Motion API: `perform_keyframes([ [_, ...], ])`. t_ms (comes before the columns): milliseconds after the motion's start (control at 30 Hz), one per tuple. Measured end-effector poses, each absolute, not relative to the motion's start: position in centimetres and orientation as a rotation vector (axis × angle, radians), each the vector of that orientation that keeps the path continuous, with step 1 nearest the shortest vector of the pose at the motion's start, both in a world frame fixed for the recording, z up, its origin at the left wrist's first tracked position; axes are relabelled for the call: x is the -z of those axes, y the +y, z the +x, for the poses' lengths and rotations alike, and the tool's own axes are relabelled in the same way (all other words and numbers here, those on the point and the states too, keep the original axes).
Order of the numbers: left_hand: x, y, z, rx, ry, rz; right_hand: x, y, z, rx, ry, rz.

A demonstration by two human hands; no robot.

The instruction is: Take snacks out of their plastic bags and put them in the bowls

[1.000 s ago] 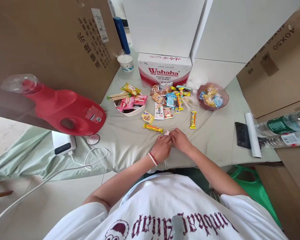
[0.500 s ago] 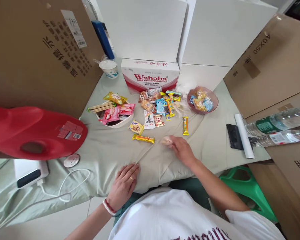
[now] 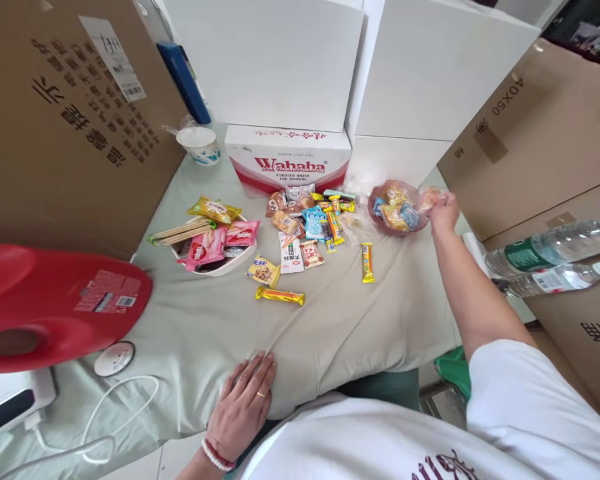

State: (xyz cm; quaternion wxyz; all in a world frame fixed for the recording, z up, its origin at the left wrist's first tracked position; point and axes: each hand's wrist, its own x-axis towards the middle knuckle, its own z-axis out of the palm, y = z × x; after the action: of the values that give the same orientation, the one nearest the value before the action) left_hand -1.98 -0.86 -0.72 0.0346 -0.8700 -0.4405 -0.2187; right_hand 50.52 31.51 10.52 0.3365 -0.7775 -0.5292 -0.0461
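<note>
My right hand [image 3: 443,212] is closed on a small snack in a clear wrapper [image 3: 429,199], just beside the right rim of the pink bowl [image 3: 413,225]. Inside that bowl lie yellow-gold packets [image 3: 395,217] and blue packets [image 3: 409,215]. Flat on the cloth near the front edge rests my left hand [image 3: 245,400], fingers stretched out, holding nothing. Between the hands and the box are a yellow bar [image 3: 280,295], an upright yellow bar [image 3: 367,262], a yellow cookie packet [image 3: 263,271] and a pile of mixed snacks [image 3: 314,220].
A white dish [image 3: 230,265] holds pink packets and sticks. The Wahaha box [image 3: 289,157] stands behind the pile, with a paper cup [image 3: 199,145] to its left. Plastic bottles [image 3: 555,250] lie at the right; a red jug [image 3: 55,303] and white cable [image 3: 123,430] occupy the left.
My right hand has carried the wrapped snack from the middle of the table to the right side of the pink bowl. My left hand stays on the cloth, and the view has shifted.
</note>
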Motion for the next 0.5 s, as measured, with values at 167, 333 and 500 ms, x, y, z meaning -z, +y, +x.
perform_keyframes([
  [167,0.0,-0.8,-2.6,0.745,-1.362,-2.760,-11.0,30.5,46.3,0.189,-1.439,-2.216],
  [333,-1.0,-1.0,-2.8,1.255,-1.756,-2.565,-9.3,27.5,40.3,0.004,-1.867,-1.890],
  [500,-2.1,1.7,1.5,1.744,-2.220,-2.588,-5.2,25.8,35.1,-0.341,-1.866,-2.020],
])
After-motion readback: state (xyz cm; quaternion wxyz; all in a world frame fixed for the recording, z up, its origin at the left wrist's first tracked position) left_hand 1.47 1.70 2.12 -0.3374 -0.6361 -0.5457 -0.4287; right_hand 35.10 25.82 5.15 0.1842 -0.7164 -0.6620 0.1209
